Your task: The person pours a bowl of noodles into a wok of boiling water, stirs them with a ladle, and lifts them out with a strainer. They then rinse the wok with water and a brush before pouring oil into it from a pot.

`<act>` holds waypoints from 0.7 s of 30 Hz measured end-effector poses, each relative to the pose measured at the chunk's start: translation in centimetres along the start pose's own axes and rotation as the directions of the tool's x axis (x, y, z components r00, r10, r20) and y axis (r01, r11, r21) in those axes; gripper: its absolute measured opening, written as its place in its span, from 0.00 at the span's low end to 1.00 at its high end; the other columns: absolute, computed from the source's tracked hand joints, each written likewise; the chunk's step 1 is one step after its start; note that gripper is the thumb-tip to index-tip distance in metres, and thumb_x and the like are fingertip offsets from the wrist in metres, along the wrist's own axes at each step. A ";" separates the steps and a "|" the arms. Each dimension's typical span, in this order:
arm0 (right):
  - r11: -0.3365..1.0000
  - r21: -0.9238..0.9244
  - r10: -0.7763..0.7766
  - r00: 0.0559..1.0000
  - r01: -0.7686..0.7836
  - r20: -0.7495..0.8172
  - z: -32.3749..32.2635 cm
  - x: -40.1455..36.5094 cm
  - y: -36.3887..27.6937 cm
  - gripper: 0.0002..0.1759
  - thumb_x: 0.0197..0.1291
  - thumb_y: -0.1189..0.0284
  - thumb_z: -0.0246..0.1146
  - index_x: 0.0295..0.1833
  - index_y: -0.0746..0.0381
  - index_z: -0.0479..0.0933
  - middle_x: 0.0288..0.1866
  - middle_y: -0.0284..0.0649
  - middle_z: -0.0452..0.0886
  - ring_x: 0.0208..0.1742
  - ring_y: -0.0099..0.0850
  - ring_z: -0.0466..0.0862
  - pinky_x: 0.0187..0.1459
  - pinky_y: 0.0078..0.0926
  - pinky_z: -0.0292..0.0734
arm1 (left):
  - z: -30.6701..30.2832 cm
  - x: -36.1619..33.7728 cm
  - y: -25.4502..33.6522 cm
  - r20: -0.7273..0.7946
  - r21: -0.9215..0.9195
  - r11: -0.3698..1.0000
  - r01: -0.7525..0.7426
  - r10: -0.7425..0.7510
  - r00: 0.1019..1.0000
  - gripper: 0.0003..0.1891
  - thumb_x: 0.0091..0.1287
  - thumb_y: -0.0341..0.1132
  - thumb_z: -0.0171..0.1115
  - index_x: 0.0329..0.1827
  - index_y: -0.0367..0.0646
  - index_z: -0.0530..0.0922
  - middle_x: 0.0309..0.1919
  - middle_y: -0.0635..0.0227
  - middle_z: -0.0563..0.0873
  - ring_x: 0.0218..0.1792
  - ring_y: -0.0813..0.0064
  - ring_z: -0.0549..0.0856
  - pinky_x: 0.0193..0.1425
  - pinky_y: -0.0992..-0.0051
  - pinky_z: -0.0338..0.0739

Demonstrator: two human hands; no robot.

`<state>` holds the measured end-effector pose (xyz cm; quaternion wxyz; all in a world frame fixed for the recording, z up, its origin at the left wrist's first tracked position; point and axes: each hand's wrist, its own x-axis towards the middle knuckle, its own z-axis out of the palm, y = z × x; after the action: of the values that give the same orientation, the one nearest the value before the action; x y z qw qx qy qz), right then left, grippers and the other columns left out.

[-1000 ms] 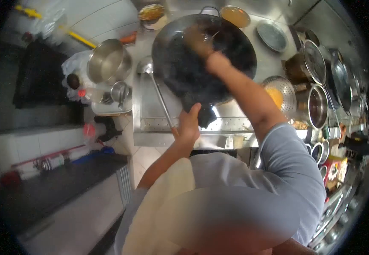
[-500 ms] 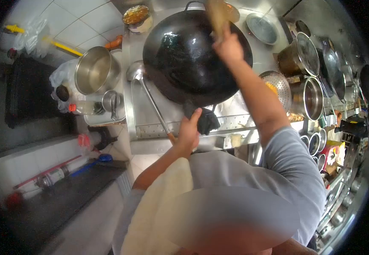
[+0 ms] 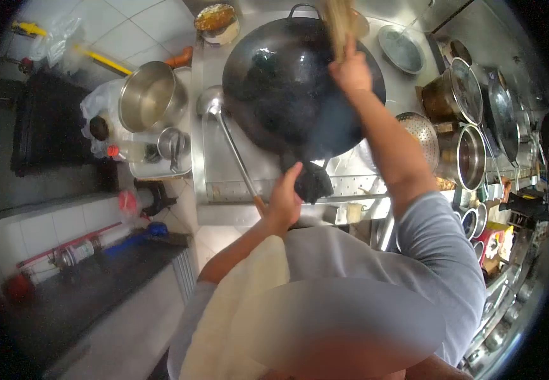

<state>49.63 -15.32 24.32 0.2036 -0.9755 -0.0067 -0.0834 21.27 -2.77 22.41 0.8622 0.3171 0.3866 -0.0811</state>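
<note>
A big black wok [image 3: 287, 95] sits on the steel stove, its inside facing up and dark with a shine near the far side. My left hand [image 3: 285, 197] is closed around its near handle, where a black cloth [image 3: 314, 183] is bunched. Over the wok's far right side, my right hand [image 3: 353, 73] grips a bamboo wok brush [image 3: 339, 28], smeared by motion at its far end. A pale hazy streak shows in the wok's right half. To the left of the wok lies a long-handled ladle [image 3: 233, 142].
A steel pot [image 3: 151, 98], a small saucepan [image 3: 172, 144] and a plastic bottle [image 3: 134, 152] stand at left. A stained container [image 3: 217, 24] is at the back. Rightward are a round metal lid [image 3: 402, 49], a perforated strainer [image 3: 418, 136] and several pots, including a deep one [image 3: 463, 157].
The view has shifted slightly, so the stove sits a little further right and lower. The brush is still over the far right side, and a hazy streak now shows in the wok.
</note>
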 end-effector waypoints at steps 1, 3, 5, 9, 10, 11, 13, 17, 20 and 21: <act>0.999 -0.028 0.023 0.979 -0.018 0.204 5.2 0.2 0.8 0.48 0.58 0.64 0.63 0.81 0.49 0.46 0.49 0.61 0.80 0.50 0.53 0.84 0.52 0.47 0.80 | -0.8 1.0 -0.4 0.076 -0.135 0.987 0.085 -0.075 0.994 0.17 0.70 0.42 0.61 0.51 0.37 0.78 0.43 0.64 0.85 0.46 0.72 0.84 0.53 0.75 0.77; 0.979 -0.015 -0.158 0.804 0.203 0.574 8.1 -1.3 -1.6 0.49 0.55 0.60 0.67 0.80 0.49 0.50 0.54 0.59 0.80 0.53 0.51 0.83 0.55 0.45 0.79 | -1.3 2.2 -0.2 0.159 -0.263 0.952 0.157 -0.118 0.980 0.14 0.70 0.38 0.60 0.51 0.37 0.78 0.44 0.64 0.85 0.49 0.71 0.84 0.54 0.74 0.78; 0.904 0.212 -0.385 0.491 0.371 0.782 0.3 -8.0 -5.4 0.48 0.52 0.58 0.68 0.79 0.49 0.56 0.57 0.56 0.80 0.55 0.50 0.83 0.56 0.44 0.78 | -2.0 2.0 -0.8 0.158 -0.285 0.944 0.167 -0.126 0.979 0.14 0.69 0.36 0.60 0.52 0.36 0.77 0.44 0.64 0.85 0.44 0.70 0.84 0.49 0.73 0.79; 0.860 0.407 -0.481 0.223 0.309 0.848 -1.7 -3.7 2.7 0.51 0.45 0.61 0.69 0.78 0.54 0.59 0.53 0.55 0.82 0.48 0.45 0.83 0.50 0.39 0.79 | -5.9 4.7 -3.6 0.258 0.079 0.991 -0.108 0.085 0.963 0.15 0.70 0.35 0.55 0.55 0.39 0.77 0.49 0.61 0.86 0.50 0.62 0.86 0.62 0.61 0.78; 0.914 0.179 -0.283 0.257 0.363 0.924 -2.9 -1.0 4.4 0.49 0.47 0.62 0.70 0.77 0.55 0.61 0.54 0.54 0.82 0.49 0.43 0.83 0.49 0.39 0.79 | -4.0 3.3 -2.2 0.141 0.020 0.999 -0.026 0.022 0.990 0.15 0.70 0.34 0.56 0.56 0.38 0.77 0.49 0.61 0.86 0.50 0.62 0.86 0.62 0.61 0.78; 0.913 0.175 -0.284 0.267 0.369 0.921 -3.6 0.5 5.1 0.49 0.47 0.62 0.70 0.77 0.55 0.61 0.54 0.54 0.82 0.49 0.43 0.83 0.49 0.39 0.79 | -2.9 2.5 -1.4 0.024 -0.051 0.997 0.050 -0.049 0.999 0.15 0.69 0.34 0.57 0.56 0.38 0.77 0.48 0.60 0.86 0.51 0.62 0.86 0.62 0.61 0.78; 0.889 -0.423 -0.108 0.977 0.177 0.182 -4.2 1.6 6.0 0.51 0.54 0.69 0.67 0.80 0.56 0.48 0.54 0.57 0.81 0.50 0.50 0.84 0.52 0.44 0.80 | -3.2 2.4 -2.2 0.064 -0.071 0.997 0.022 -0.018 0.998 0.12 0.69 0.36 0.58 0.49 0.38 0.79 0.38 0.65 0.83 0.35 0.72 0.78 0.43 0.70 0.71; 0.987 -0.161 0.035 0.996 -0.021 0.084 -4.5 0.2 1.2 0.47 0.59 0.71 0.60 0.81 0.56 0.44 0.52 0.59 0.81 0.49 0.52 0.85 0.51 0.46 0.80 | -3.0 2.6 -2.1 0.082 -0.112 0.993 0.035 -0.026 0.996 0.11 0.69 0.38 0.61 0.43 0.39 0.80 0.29 0.69 0.82 0.22 0.80 0.74 0.26 0.78 0.67; 0.942 -0.155 -0.192 0.854 0.299 0.484 4.7 -2.9 3.2 0.46 0.56 0.64 0.65 0.79 0.59 0.53 0.49 0.60 0.82 0.51 0.50 0.85 0.50 0.46 0.81 | -1.7 1.2 -0.5 0.103 -0.144 0.989 0.034 -0.019 0.995 0.14 0.69 0.33 0.59 0.53 0.34 0.77 0.47 0.58 0.86 0.48 0.62 0.87 0.59 0.61 0.81; 0.920 -0.129 -0.196 0.718 0.371 0.668 3.3 -5.5 0.3 0.47 0.53 0.62 0.66 0.78 0.59 0.56 0.49 0.61 0.82 0.52 0.49 0.84 0.52 0.45 0.80 | -2.1 1.4 -0.7 0.101 -0.142 0.989 0.034 -0.019 0.995 0.14 0.69 0.33 0.59 0.53 0.34 0.77 0.47 0.58 0.86 0.48 0.62 0.87 0.59 0.61 0.81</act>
<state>44.72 -14.18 20.29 0.0472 -0.9489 -0.2156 0.2254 20.64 -1.90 20.05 0.8999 0.2445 0.3522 -0.0802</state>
